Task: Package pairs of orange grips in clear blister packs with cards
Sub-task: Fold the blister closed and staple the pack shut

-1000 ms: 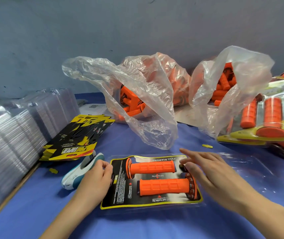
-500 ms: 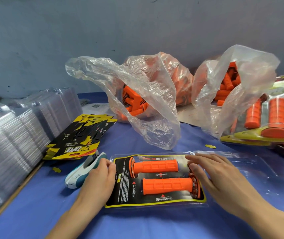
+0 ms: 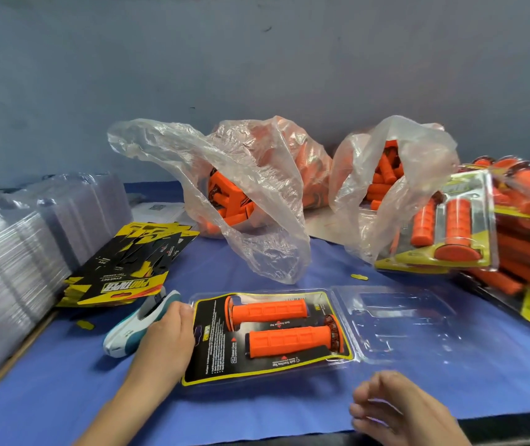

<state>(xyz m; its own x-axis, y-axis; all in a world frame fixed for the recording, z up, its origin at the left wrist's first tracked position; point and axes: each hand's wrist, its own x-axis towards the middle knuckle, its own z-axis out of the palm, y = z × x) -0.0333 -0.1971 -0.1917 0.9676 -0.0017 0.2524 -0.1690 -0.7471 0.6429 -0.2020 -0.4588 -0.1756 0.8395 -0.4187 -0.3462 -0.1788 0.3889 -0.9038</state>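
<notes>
Open clear blister pack lies near-centre on blue tabletop, two orange grips on its card. Left hand touches its left edge, fingers tucked, hold unclear. Right hand hovers, loosely curled, empty. Light, springy plastic, probably best held by its rims.

Just the one cam here, worn on the person's head. It sits above the near edge of the blue cloth-covered table and looks forward and down across it. It's pretty close in: the clear plastic blister pack with its black-and-yellow card lies just below centre. The left hand comes in from 7 o'clock, the right hand from 5 o'clock. The lens is wide-angle, so the grey-blue wall fills the whole 12 o'clock side.
</notes>
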